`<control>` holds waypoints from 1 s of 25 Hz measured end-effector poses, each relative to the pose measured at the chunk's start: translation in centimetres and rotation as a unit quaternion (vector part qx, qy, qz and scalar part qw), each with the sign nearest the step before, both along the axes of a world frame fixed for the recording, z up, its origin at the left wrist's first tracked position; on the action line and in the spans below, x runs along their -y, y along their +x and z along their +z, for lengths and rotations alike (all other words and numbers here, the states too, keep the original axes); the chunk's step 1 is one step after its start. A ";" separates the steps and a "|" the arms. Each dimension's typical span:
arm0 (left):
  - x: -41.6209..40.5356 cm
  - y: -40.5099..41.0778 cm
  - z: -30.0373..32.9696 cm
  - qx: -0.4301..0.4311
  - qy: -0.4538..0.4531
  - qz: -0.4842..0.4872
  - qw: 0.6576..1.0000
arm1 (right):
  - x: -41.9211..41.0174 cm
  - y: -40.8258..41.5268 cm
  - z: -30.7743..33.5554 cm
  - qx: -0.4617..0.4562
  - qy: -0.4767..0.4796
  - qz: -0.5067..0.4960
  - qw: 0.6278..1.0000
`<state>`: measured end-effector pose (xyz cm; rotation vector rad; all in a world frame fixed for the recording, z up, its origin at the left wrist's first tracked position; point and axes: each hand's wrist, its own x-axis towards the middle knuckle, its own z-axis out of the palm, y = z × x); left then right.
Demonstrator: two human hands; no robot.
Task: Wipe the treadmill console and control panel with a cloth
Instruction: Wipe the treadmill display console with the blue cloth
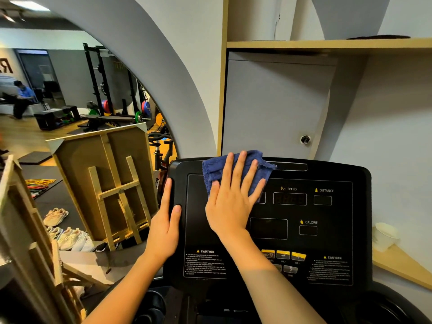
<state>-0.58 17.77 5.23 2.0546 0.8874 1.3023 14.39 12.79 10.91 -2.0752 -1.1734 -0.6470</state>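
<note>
Two hands on the job: right hand (230, 202) lies flat, fingers (239, 169) straight and spread, pressing a crumpled dark-blue terry cloth (216, 170) onto the upper-left part of the glossy black plastic treadmill console (360, 230). Left hand (167, 220) steadies the console's left edge, fingers straight along the rim, thumb on the front face; holding nothing else.

Progress, my guess: early to mid. Cloth sits under and just beyond the right fingertips, at the top edge. Can't tell which areas are already wiped; no streaks or dust visible either way. Prob. still left: SPEED and DISTANCE display windows (289, 198) right of the fingers, CALORIE window, and the yellow rectangular control buttons (283, 254) well below the palm, nr the wrist.

Materials: cloth soft, looped, bunched w/ folds. Console face smooth, flat, slightly reflective, printed white/yellow text; corners rounded. Buttons look raised, so edges may trap grime.
</note>
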 end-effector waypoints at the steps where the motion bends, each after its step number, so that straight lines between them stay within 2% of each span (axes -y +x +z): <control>1: 0.0 0.0 0.0 0.003 0.003 -0.003 1.000 | -0.1 -0.5 0.0 0.003 -0.004 0.006 1.000; 9: -0.1 0.0 0.1 0.015 -0.008 -0.024 1.000 | -0.1 -2.6 -1.0 0.019 -0.036 0.050 0.998; 25: -0.2 0.0 -0.2 0.016 0.006 0.002 1.000 | 2.0 -4.7 -5.0 0.021 -0.061 0.096 0.993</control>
